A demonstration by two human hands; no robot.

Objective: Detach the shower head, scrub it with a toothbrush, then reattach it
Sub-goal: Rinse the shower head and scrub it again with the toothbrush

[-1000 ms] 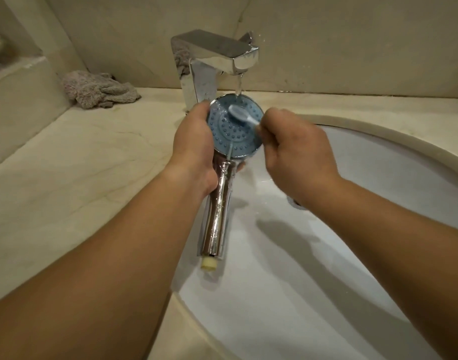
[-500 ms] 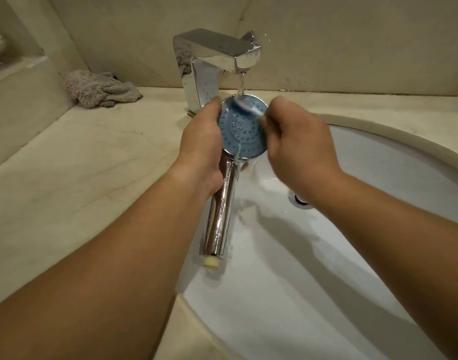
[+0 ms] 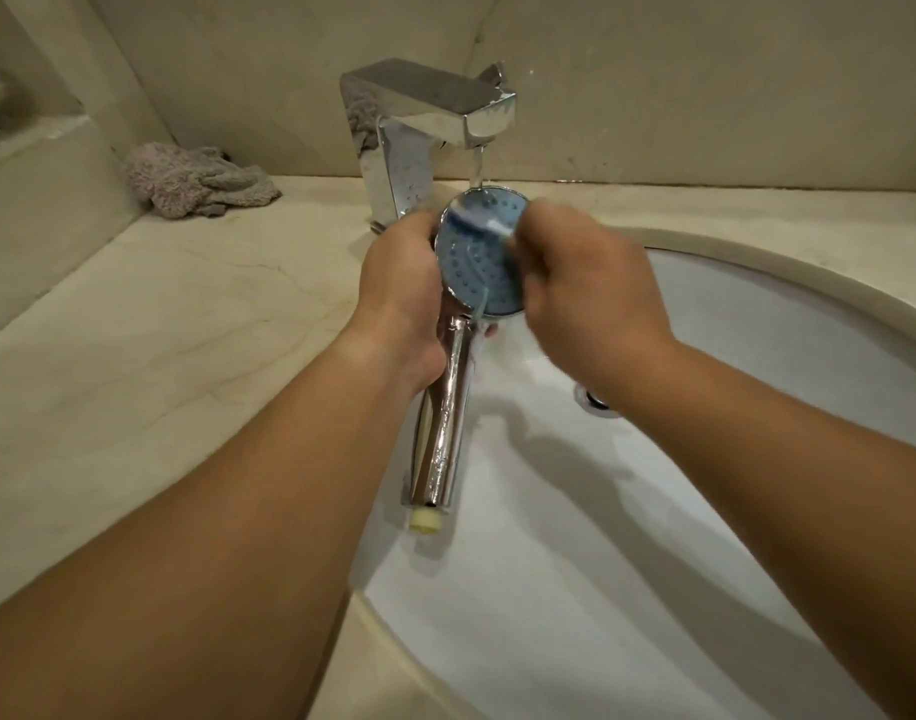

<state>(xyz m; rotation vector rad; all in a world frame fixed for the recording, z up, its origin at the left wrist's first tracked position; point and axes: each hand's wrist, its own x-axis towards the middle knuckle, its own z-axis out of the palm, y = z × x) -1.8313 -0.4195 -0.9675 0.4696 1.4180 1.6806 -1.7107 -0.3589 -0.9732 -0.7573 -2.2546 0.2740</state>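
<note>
Two bare hands work over the white basin (image 3: 653,589): the left hand (image 3: 401,298) grips the chrome shower head (image 3: 479,257) at its neck, blue face up beneath the running faucet (image 3: 430,122). The right hand (image 3: 586,298), motion-blurred, pinches a toothbrush (image 3: 489,224) laid across the face's upper edge. The handle hangs free near the basin's left rim; a crumpled towel (image 3: 196,181) sits at the countertop's back-left corner.
</note>
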